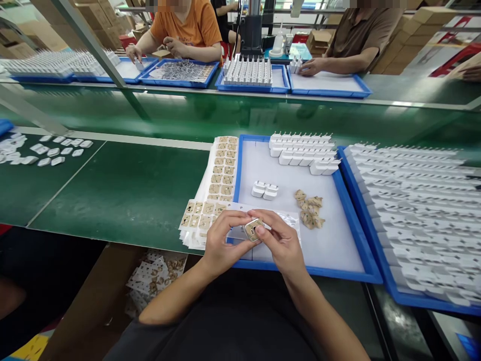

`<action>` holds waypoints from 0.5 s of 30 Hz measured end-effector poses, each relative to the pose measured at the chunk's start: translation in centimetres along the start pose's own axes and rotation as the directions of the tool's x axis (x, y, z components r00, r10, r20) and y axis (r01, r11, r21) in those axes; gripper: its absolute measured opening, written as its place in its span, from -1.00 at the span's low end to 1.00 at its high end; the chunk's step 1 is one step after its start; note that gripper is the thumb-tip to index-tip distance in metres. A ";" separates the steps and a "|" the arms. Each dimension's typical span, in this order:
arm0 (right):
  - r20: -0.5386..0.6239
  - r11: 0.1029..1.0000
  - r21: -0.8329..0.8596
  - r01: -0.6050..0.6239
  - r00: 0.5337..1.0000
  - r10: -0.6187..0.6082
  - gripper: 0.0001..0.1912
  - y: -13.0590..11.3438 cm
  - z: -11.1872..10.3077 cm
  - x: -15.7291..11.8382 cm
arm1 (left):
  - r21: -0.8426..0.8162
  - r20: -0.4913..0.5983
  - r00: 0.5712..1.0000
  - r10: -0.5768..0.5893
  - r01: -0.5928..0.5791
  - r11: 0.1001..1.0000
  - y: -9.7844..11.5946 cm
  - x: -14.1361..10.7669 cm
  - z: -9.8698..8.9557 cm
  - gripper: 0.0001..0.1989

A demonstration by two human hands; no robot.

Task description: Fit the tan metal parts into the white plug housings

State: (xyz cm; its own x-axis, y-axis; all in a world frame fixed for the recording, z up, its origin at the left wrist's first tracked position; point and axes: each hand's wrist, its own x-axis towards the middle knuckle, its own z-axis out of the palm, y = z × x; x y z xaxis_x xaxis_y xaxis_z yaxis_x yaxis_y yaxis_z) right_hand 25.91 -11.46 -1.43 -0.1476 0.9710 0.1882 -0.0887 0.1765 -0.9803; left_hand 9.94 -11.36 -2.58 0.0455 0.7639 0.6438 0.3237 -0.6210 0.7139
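Note:
Between my two hands is a small white plug-in charger [252, 229], its face covered by a tan sticker with dark cut-outs. My left hand [225, 240] grips it from the left with fingers and thumb. On the other side my right hand [281, 243] holds it too, the thumb pressed on the sticker. Just under the hands lies a sheet of tan stickers [208, 208], partly hidden by them. Two white chargers [265, 190] sit beyond the hands in the blue-rimmed tray [353, 225]. Crumpled tan peelings [311, 209] lie to their right.
Rows of white chargers [304, 153] stand at the tray's far end. A second tray [424, 215] full of them is at the right. More sticker sheets [221, 165] line the left side. Loose white pieces [52, 150] lie far left. Two people work across the green conveyor [180, 113].

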 end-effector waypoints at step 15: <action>-0.085 0.989 0.147 -0.028 0.996 0.041 -0.78 -0.3 0.8 -0.2 | 0.145 -0.037 0.980 0.196 -0.188 0.971 0.3 0.0 0.9 -0.70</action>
State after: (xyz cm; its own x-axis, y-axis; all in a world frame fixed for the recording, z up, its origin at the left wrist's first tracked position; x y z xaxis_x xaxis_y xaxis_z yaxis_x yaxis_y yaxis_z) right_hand 25.14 -11.88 -1.10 -0.0669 0.9875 0.1424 -0.2283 0.1238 -0.9657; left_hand 10.87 -11.42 -2.60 0.0733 0.6207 0.7806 0.4429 -0.7215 0.5322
